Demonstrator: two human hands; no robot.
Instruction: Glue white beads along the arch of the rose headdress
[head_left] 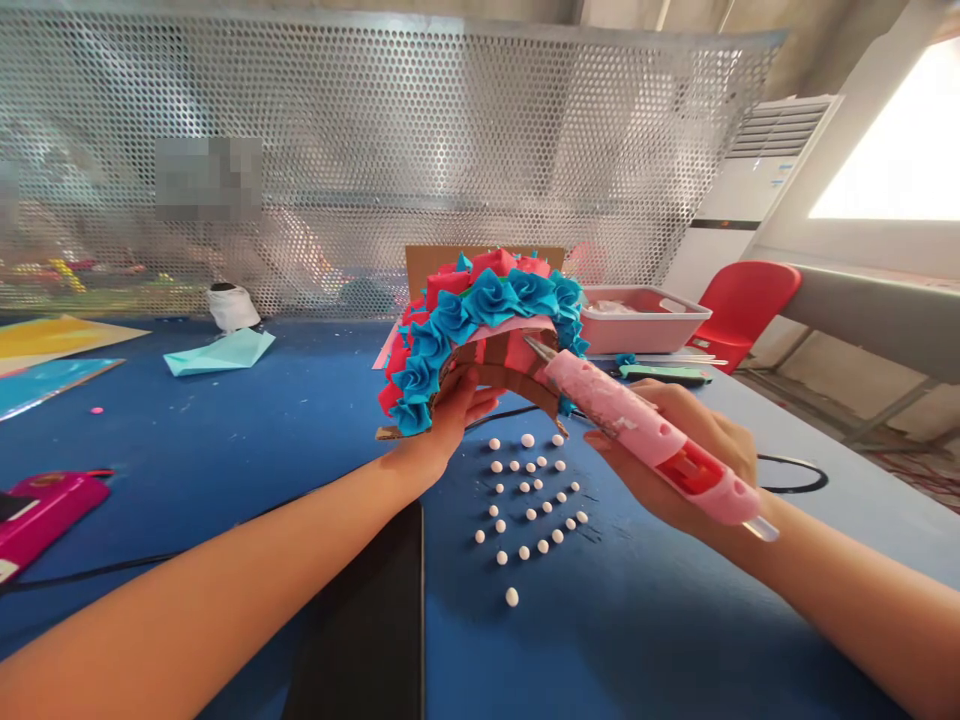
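Note:
My left hand [450, 415] grips a cardboard arch [510, 380] from below, its fingers partly hidden inside the curve. Blue paper flowers [450, 320] line the arch's near edge, and red paper flowers [442, 285] cover the top behind them. In my right hand [675, 450] is a pink hot glue gun [622, 410] with a clear glue stick [761, 528] poking from its back end. The gun's metal nozzle points at the pink strip under the arch's inner edge; whether it touches is unclear. Several small white balls [527, 440] lie in rows on the table beneath.
On the blue table [322, 400], a black flat panel [367, 610] lies near me. A magenta device [52, 515] sits left, with folded light-blue paper [219, 352] beyond. At right are a pink basket [645, 325], a green cutter [664, 375] and a black cable [795, 475]. Perforated metal mesh [375, 150] stands behind.

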